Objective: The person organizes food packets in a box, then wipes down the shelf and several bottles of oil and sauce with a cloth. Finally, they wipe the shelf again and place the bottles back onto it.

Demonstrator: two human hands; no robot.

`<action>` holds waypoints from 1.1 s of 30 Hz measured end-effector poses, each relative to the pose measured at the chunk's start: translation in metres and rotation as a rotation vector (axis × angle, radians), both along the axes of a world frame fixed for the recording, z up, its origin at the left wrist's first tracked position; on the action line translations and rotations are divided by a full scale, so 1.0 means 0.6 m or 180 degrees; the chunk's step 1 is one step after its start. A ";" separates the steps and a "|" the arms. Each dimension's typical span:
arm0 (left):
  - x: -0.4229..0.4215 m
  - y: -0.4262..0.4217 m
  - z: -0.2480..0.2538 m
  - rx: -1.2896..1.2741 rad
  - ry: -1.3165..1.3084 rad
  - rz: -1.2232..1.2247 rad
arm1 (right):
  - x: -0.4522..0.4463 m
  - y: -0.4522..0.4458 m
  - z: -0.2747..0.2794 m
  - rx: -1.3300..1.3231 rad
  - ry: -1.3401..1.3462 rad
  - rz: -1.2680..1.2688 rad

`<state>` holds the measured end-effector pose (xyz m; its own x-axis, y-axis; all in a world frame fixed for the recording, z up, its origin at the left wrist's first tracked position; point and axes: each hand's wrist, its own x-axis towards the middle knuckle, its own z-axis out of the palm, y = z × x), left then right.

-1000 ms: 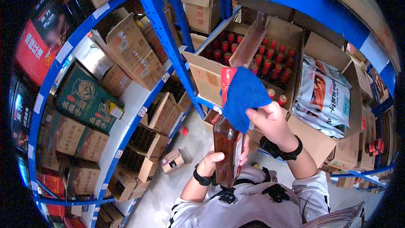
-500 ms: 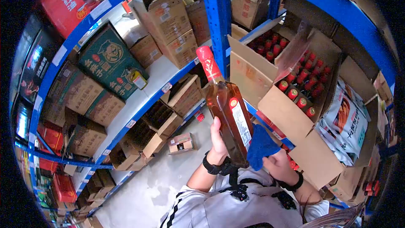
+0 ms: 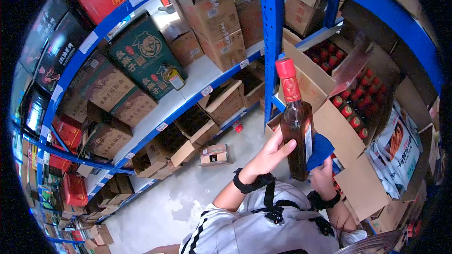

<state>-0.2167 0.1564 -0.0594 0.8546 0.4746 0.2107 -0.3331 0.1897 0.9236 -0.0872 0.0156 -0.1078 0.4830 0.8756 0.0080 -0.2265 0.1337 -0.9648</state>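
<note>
A glass bottle of brown liquid (image 3: 295,122) with a red cap and neck wrap stands nearly upright in front of my body. Wrapped round its left side is my left hand (image 3: 275,154), with the thumb across the glass. My right hand (image 3: 322,175) is closed on a blue cloth (image 3: 321,151), which lies against the lower right side of the bottle. Part of the bottle's white label shows at its right edge. Behind the bottle, an open carton (image 3: 341,129) holds several red-capped bottles (image 3: 360,96).
Blue shelving (image 3: 271,42) curves around both sides. Brown cartons (image 3: 212,19), a green carton (image 3: 141,54) and a small oil bottle (image 3: 174,78) are on the left shelf. A small box (image 3: 213,154) lies on the floor. White food bags (image 3: 395,148) are at right.
The view has swung left. The blue cloth has moved from the bottle's neck down to its lower side, uncovering the red cap, and the bottle has turned in my left hand.
</note>
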 end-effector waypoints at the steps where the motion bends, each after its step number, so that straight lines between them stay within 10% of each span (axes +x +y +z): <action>1: -0.001 -0.002 0.008 0.0011 -0.0048 0.0101 | 0.003 -0.002 0.002 -0.0164 -0.0338 -0.0146; 7: 0.022 -0.006 0.016 -0.1736 -0.0888 0.0749 | -0.030 0.006 0.041 -0.0079 -0.1688 -0.0544; 11: 0.011 0.006 0.009 -0.1500 -0.0952 0.0733 | -0.022 0.014 0.073 0.0425 -0.2895 -0.0159; 20: 0.006 -0.003 -0.004 0.1607 -0.0409 0.0904 | -0.005 0.045 0.139 0.0462 -0.1789 0.0152; 24: -0.008 -0.009 -0.022 0.0383 -0.0407 0.0612 | -0.014 0.054 0.153 0.0619 -0.2852 0.0321; 33: -0.012 0.014 -0.017 -0.1518 -0.1635 0.0661 | -0.020 0.015 0.008 0.0239 -0.2108 0.0158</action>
<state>-0.2238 0.1647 -0.0693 0.5858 0.7565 0.2907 -0.7750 0.4181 0.4738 -0.0994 0.0246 -0.1028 0.3141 0.8822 0.3508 0.4028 0.2108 -0.8907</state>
